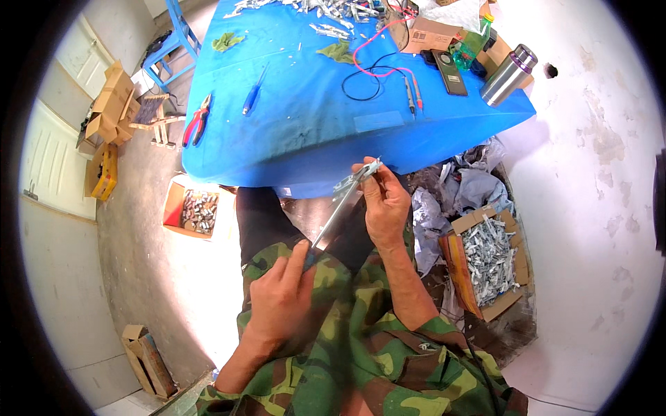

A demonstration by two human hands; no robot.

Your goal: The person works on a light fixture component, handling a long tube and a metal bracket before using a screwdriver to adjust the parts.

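Observation:
Above my lap, my left hand [281, 295] is closed around a long metal-shafted tool [334, 218]. A bit of blue shows at its handle, and the fingers cover the rest. The shaft slants up and right to my right hand [386, 208]. There, thumb and fingers pinch a small silvery-white strip-like piece [371, 168] just off the table's near edge. The tool's tip meets or overlaps this piece; I cannot tell which. Both hands are over my camouflage-clad legs.
The blue-covered table [291, 118] holds red-handled pliers [198, 121], a blue screwdriver [255, 91], test probes [414, 96], a phone-like device [449, 72], a steel flask [508, 75] and a silvery pile [326, 8]. Boxes of small parts [199, 211] and silvery pieces [489, 260] flank my legs.

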